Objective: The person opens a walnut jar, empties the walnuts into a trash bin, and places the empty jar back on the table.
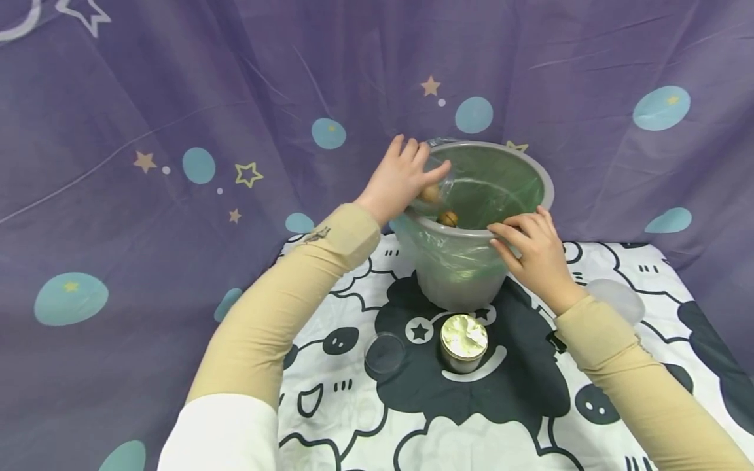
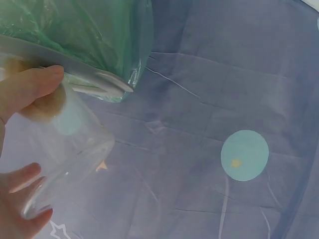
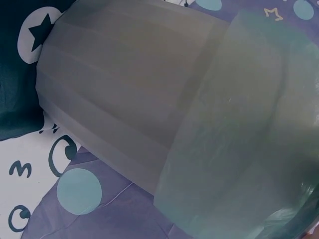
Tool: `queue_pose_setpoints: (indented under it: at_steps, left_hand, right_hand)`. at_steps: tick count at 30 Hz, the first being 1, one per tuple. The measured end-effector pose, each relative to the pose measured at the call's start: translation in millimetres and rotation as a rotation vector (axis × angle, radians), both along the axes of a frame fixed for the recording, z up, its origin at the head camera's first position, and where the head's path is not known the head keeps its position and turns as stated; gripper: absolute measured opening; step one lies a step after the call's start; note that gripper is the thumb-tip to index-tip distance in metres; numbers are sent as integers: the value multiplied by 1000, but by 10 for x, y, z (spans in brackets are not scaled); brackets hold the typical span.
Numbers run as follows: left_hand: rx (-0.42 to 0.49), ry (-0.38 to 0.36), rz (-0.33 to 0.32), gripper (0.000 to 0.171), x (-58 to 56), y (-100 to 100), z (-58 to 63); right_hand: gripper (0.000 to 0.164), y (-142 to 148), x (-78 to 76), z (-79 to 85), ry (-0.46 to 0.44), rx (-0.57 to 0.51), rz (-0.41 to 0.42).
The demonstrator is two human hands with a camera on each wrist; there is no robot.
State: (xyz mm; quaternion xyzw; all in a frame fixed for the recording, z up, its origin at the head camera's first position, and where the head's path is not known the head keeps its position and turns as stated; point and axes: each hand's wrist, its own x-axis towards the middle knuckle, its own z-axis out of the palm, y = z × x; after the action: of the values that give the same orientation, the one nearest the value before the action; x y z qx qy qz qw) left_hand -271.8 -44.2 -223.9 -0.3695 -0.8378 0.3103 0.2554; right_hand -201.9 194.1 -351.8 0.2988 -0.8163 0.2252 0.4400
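Bench [image 1: 483,448]: patterned cloth on top, bin [image 1: 462,288] standing toward the back. Green bag [image 1: 453,252] already fitted, folded over the rim. Hands: left hand [image 1: 402,180] grips a tilted clear jar [image 2: 82,142] at the bin's left rim; right hand [image 1: 533,252] pinches the near-right rim, fingertips over the edge, thumb outside.

Progress, my read: jar is being emptied into the bin, partway through. Also on the bench: a pale disc [image 1: 615,299] by the right wrist, tin [image 1: 464,343] upright in front of the bin with nobody touching it, clear lid [image 1: 385,353] lying off to its left.

Smallest: one brown ball [image 1: 448,218] just inside the near rim, can't tell if resting or falling. Another ball [image 2: 47,105] shows through the jar wall, so probably that one's left. Bin bottom hidden, no full count.
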Motion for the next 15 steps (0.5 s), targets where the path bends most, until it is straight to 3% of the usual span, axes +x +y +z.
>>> queue_pose_setpoints:
  at_steps: [5,10,15]
  left_hand:
    - [22,-8,11,59,8,-28,-5]
    - [45,-14,6,66,19,-54,-13]
    - [72,-20,5,73,33,-75,-17]
  right_hand:
    - [35,-12,5,3,-10,8,-2]
    - [20,-25,12,4,-7,-8,5]
    - [31,-16,32,6,-15,-3,-8]
